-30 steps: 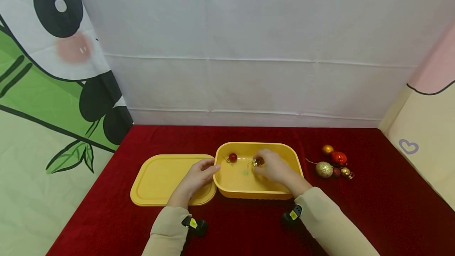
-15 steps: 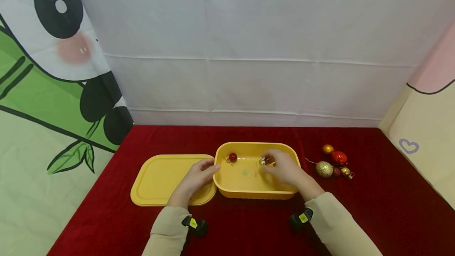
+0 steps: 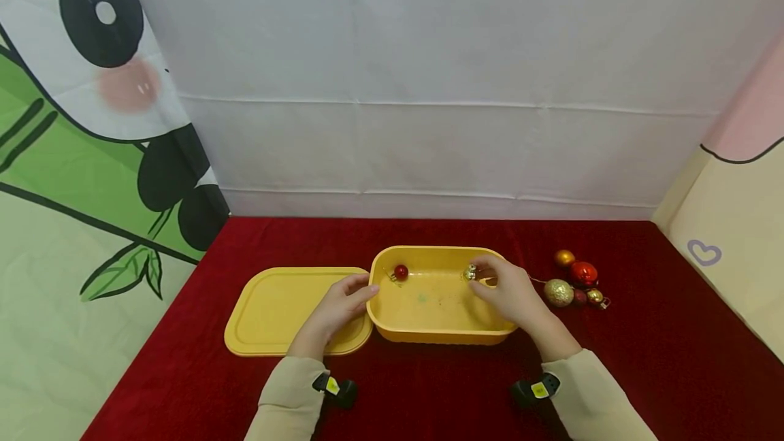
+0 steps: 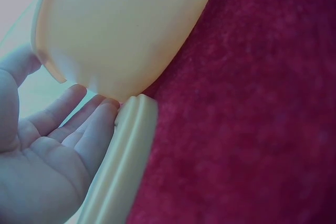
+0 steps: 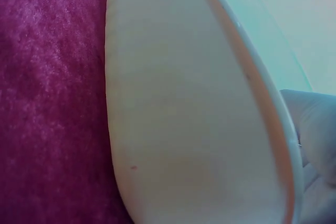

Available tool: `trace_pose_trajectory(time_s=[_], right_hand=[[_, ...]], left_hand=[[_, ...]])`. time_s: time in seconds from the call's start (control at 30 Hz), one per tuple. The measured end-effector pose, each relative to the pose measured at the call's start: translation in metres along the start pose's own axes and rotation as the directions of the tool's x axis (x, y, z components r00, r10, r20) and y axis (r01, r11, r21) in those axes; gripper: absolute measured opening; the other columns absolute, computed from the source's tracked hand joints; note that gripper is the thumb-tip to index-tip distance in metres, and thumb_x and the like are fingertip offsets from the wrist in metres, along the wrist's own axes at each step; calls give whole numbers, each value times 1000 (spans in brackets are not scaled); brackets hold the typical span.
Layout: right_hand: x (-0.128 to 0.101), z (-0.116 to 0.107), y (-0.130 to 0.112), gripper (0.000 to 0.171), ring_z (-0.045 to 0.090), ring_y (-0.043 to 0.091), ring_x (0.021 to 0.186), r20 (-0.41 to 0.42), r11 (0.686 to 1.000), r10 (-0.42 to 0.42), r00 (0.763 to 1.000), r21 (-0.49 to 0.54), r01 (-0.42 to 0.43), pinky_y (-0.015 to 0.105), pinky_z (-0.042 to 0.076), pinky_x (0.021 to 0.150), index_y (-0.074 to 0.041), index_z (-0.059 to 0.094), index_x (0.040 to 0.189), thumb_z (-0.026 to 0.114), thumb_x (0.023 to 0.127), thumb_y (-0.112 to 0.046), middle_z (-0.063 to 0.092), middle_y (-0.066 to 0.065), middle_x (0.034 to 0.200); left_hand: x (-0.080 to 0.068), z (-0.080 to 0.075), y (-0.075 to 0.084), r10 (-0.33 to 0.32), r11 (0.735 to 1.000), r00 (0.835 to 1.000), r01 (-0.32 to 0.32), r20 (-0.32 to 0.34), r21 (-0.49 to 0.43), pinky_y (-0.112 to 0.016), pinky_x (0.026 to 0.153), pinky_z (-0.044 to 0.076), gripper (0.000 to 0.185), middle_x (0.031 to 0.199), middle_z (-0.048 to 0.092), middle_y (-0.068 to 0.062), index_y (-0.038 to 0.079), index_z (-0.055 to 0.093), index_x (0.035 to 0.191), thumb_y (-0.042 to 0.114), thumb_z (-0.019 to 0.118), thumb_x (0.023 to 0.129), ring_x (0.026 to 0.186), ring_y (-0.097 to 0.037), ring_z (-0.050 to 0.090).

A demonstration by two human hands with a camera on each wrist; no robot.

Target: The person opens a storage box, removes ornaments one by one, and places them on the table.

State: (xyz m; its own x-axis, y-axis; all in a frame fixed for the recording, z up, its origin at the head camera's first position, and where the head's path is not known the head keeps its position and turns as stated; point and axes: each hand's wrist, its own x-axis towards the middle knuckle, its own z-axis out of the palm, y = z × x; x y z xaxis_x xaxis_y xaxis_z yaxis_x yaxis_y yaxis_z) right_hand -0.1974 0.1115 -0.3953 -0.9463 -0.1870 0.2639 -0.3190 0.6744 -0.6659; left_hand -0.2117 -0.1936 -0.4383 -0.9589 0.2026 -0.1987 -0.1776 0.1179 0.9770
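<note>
A yellow plastic box (image 3: 429, 337) stands without its lid on the red cloth. My left hand (image 3: 335, 308) holds its left end, thumb at the rim and fingers against the outer wall, as the left wrist view also shows. Over the right part of the box, my right hand (image 3: 505, 288) pinches a small shiny gold bauble (image 3: 469, 272) between thumb and fingers. A small red bauble (image 3: 401, 272) lies inside at the left. In the right wrist view, the box wall (image 5: 184, 98) hides most of the right hand (image 5: 315, 135).
The yellow lid (image 3: 275, 312) lies flat left of the box, partly under my left hand. To the right sits a cluster of baubles, among them a glittery gold one (image 3: 559, 292), a bright red one (image 3: 584, 273) and an orange-gold one (image 3: 564, 258). White fabric (image 3: 441, 141) hangs behind.
My right hand has moved to the right with the gold bauble pinched in it, from the box's middle toward its right end. The left hand and the red bauble have stayed put.
</note>
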Motion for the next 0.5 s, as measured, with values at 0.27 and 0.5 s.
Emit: trace_pose_trajectory(time_s=[0.27, 0.5], right_hand=[[-10, -8, 1, 32, 67, 27, 94, -93, 1000, 8, 996, 24, -6, 42, 55, 83, -1, 62, 113, 71, 82, -8, 70, 11, 100], [-14, -18, 5, 32, 66, 28, 94, -128, 999, 39, 991, 25, -36, 43, 55, 83, -2, 62, 113, 71, 83, -8, 70, 14, 100]], left_hand=[[0, 0, 1, -4, 1000, 1000, 4, -12, 6, -36, 96, 51, 53, 136, 50, -19, 2, 46, 136, 26, 62, 92, 119, -29, 56], [0, 0, 0, -4, 1000, 1000, 4, -13, 0, -36, 96, 51, 52, 135, 50, -18, 1, 47, 136, 25, 62, 92, 117, -29, 56]])
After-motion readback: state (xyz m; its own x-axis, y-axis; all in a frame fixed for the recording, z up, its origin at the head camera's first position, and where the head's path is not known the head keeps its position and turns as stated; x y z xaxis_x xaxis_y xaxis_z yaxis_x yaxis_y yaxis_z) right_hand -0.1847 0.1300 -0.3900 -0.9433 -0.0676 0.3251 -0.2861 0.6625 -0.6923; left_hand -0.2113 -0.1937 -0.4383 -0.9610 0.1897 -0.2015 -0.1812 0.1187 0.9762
